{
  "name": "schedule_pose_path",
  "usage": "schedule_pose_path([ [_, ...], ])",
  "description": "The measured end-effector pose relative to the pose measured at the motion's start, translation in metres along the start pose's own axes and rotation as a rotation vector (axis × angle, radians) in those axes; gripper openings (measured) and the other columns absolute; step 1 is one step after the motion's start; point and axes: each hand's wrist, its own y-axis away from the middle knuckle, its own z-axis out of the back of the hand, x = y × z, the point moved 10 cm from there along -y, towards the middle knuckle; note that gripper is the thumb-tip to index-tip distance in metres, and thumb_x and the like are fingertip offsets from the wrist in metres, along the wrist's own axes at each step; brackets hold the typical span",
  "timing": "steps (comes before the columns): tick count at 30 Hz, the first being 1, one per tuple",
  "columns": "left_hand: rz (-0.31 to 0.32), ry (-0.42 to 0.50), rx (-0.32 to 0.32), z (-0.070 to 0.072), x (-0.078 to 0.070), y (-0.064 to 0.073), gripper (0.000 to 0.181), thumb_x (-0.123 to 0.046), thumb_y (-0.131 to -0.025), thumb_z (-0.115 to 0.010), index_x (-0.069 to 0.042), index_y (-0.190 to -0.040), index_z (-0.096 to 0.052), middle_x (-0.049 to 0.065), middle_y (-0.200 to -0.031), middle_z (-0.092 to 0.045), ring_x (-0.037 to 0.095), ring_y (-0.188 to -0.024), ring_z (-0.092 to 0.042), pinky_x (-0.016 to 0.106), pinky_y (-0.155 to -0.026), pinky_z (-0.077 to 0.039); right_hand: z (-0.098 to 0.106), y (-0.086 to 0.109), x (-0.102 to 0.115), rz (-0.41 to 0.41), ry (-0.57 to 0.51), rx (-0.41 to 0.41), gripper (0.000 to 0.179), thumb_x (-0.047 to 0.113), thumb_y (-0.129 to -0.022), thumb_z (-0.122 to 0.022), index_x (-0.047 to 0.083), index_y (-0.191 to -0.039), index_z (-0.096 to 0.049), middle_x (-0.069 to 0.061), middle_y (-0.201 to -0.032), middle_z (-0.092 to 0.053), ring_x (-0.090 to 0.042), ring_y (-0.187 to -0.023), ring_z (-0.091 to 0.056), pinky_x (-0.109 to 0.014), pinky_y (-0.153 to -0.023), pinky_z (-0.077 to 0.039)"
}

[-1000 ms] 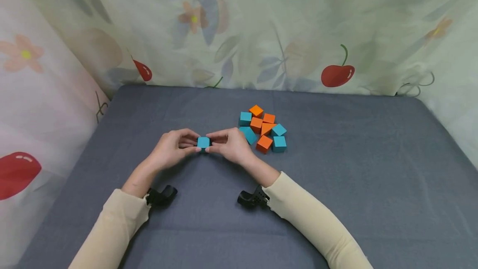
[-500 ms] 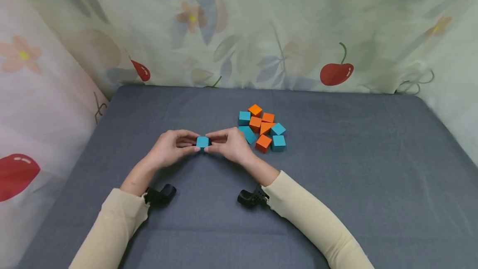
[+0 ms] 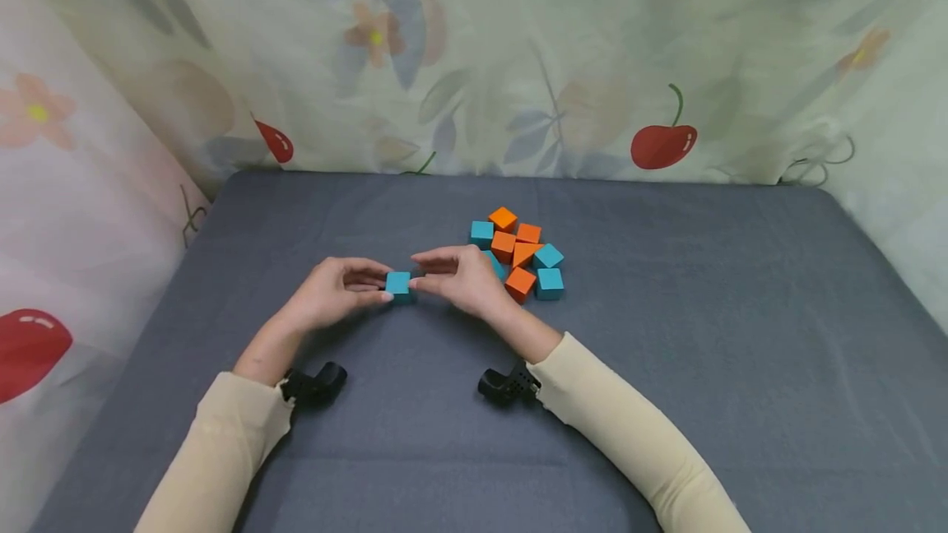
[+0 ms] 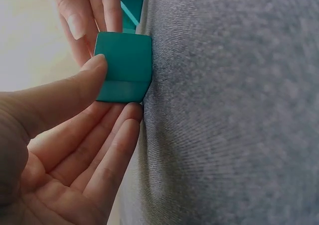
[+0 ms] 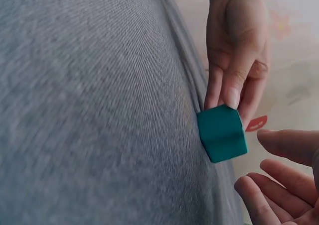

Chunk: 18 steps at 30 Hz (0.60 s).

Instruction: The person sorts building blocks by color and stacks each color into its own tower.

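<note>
A blue toy block [image 3: 397, 287] stands on the grey cloth, left of the table's middle. My left hand [image 3: 329, 294] pinches it from the left; in the left wrist view the thumb [image 4: 82, 85] lies on the block's near face. On the other side is my right hand [image 3: 462, 282], fingers fairly straight and spread. In the right wrist view a gap shows between those fingers [image 5: 279, 140] and the block [image 5: 223, 134]. Just behind the right hand lies a cluster of blocks, including an orange cube [image 3: 521, 285] and a blue cube [image 3: 550, 284].
Other pieces in the cluster are an orange triangular block [image 3: 526, 254], a blue cube [image 3: 482, 234] and a blue block [image 3: 494, 265] partly hidden by the right hand. A patterned curtain [image 3: 474, 64] hangs behind the cloth-covered table [image 3: 704, 352].
My right hand has let go of the blue block and drawn slightly right and back, its fingers parting. The left hand still holds the block in nearly the same place.
</note>
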Motion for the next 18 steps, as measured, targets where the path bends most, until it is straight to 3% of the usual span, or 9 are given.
schedule_pose_path([
  [8, 0.007, -0.009, -0.008, 0.001, 0.001, 0.001, 0.039, -0.02, -0.09, -0.069, -0.001, -0.124, -0.062, 0.019, -0.119, -0.064, 0.028, -0.107, -0.064, 0.038, -0.086, -0.053, 0.016, 0.003, 0.001, 0.041, -0.026, -0.084, 0.037, 0.018, -0.085, -0.074, 0.005, -0.119, -0.068, -0.012, -0.119, -0.067, -0.021, -0.107, -0.066, -0.028, -0.084, -0.055],
  [18, -0.016, -0.03, -0.003, 0.003, 0.0, 0.001, 0.04, -0.02, -0.089, -0.069, -0.002, -0.124, -0.062, 0.017, -0.117, -0.066, 0.027, -0.105, -0.064, 0.038, -0.086, -0.051, 0.049, 0.005, 0.006, 0.08, 0.081, -0.228, 0.032, 0.016, -0.086, -0.072, 0.006, -0.117, -0.068, -0.012, -0.122, -0.062, -0.028, -0.11, -0.062, -0.035, -0.092, -0.052],
])
